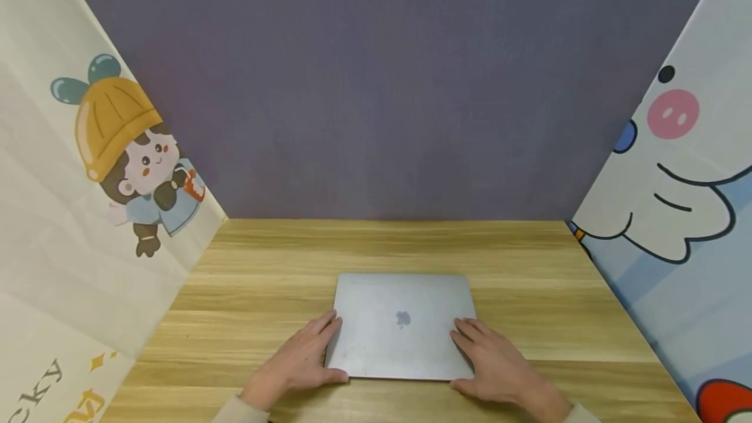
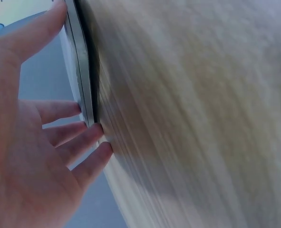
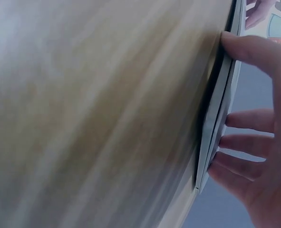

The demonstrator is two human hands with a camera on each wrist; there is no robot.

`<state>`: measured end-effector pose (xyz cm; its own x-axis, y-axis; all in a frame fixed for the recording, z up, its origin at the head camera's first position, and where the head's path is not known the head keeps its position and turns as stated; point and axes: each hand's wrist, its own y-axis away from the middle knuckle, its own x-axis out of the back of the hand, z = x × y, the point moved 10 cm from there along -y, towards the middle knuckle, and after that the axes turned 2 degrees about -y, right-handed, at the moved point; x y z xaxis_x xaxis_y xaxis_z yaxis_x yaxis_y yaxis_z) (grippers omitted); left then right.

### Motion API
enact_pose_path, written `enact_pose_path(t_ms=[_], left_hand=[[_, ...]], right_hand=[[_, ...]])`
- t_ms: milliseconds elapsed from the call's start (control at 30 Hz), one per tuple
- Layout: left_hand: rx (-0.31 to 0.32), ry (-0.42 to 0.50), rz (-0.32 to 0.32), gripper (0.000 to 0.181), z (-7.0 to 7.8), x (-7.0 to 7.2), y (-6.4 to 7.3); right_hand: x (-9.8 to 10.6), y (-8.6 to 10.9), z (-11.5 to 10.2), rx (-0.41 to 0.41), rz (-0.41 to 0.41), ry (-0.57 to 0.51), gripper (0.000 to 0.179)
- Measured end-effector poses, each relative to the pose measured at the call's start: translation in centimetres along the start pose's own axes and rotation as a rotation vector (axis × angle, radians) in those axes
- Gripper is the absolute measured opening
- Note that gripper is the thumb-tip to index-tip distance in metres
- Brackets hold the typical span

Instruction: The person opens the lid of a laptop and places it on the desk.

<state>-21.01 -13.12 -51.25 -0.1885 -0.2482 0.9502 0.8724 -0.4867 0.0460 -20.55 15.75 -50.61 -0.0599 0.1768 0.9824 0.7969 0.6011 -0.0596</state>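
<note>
A closed silver laptop with an apple logo on its lid lies flat on the wooden table, near the front. My left hand is at its left side, fingertips along the side edge and thumb by the front left corner. On the other side, my right hand rests its fingertips over the lid's right edge, its thumb at the front edge. The left wrist view shows the laptop's thin side beside loosely spread fingers. From the right wrist, the fingers touch the lid, with the thumb at the edge.
The wooden table reaches back to a dark grey-purple panel. A pale cartoon-printed wall borders it on the left, and another cartoon-printed wall on the right.
</note>
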Motion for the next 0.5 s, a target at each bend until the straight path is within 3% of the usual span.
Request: enact_pose_path(t_ms=[500], left_hand=[[0.006,0.005,0.0,0.108,-0.12,-0.03,-0.26]], right_hand=[[0.8,-0.44,0.08,0.053,0.064,0.046,0.083]])
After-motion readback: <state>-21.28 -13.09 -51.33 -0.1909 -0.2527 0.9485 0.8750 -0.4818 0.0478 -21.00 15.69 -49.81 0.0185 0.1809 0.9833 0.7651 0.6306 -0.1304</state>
